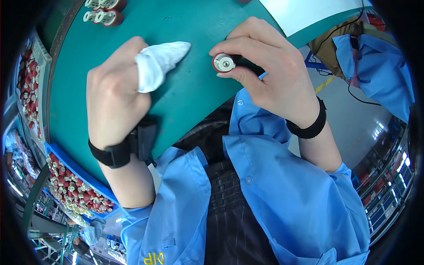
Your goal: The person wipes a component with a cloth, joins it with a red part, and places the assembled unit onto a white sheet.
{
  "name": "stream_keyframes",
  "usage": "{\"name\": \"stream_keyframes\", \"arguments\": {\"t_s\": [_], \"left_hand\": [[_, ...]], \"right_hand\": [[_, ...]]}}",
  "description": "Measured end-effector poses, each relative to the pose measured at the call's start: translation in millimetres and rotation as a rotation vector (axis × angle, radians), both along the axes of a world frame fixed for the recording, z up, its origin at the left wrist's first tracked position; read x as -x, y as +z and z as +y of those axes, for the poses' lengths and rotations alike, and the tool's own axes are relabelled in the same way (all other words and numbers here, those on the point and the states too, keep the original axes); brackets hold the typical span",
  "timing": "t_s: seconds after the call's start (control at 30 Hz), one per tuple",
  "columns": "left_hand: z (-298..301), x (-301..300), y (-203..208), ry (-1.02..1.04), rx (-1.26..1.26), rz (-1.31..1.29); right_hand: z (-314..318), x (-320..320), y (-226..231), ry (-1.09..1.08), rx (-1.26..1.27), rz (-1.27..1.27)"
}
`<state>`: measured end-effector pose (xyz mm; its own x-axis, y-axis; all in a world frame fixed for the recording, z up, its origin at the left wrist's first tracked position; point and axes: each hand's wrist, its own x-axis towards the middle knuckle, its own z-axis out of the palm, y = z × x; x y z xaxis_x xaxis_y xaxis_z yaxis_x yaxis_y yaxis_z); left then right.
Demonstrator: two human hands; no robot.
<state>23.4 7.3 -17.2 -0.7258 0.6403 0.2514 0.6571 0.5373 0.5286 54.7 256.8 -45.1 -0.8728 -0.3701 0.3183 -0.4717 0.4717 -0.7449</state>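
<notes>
My left hand point(112, 90) is closed on a white cloth point(159, 62), whose pointed end sticks out to the right over the green table. Between the thumb and fingers of my right hand point(276, 73) is a small round red-and-cream part point(224, 63). Its cream face, with a screw-like metal centre, is turned up. The cloth and the part are apart. Whatever the curled fingers of my left hand cover is hidden.
Several similar red-and-cream parts point(106, 17) stand at the table's far left. A blue bin point(84, 174) and a pale tray point(43, 53) of such parts lie along the left. A white sheet point(304, 13) lies far right. A person in blue point(380, 66) is beyond.
</notes>
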Motion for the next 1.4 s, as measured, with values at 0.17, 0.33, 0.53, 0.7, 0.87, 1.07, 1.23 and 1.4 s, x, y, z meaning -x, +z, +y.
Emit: {"name": "stream_keyframes", "arguments": {"t_s": [0.17, 0.33, 0.53, 0.7, 0.87, 1.07, 1.23, 1.4], "left_hand": [[4.0, -0.8, 3.1, -0.092, -0.029, -0.115], [-2.4, 4.6, 4.1, -0.04, 0.038, -0.082], [3.0, -2.4, -0.3, -0.138, -0.173, -0.09], [3.7, 1.7, 1.7, 0.002, -0.031, -0.148], [5.8, 1.3, -3.3, 0.014, -0.159, -0.134], [4.0, 3.7, -2.0, -0.208, -0.134, -0.215], [-1.9, 3.3, -10.0, -0.214, -0.149, -0.234], [2.7, 3.0, -8.1, -0.238, -0.169, -0.2]], "right_hand": [[0.8, 0.0, 0.6, 0.009, -0.013, 0.008], [0.1, -1.1, -2.3, 0.004, 0.003, 0.016], [1.4, -1.6, -3.5, 0.011, 0.034, -0.009], [0.4, 0.8, -7.1, -0.004, 0.047, 0.031], [-3.4, -1.4, -10.8, -0.023, 0.071, 0.059], [-1.5, -0.4, -8.9, -0.016, 0.068, 0.048], [-2.4, -0.7, -9.0, -0.064, 0.06, 0.074], [-6.2, -0.6, -5.7, -0.117, 0.07, 0.115]]}}
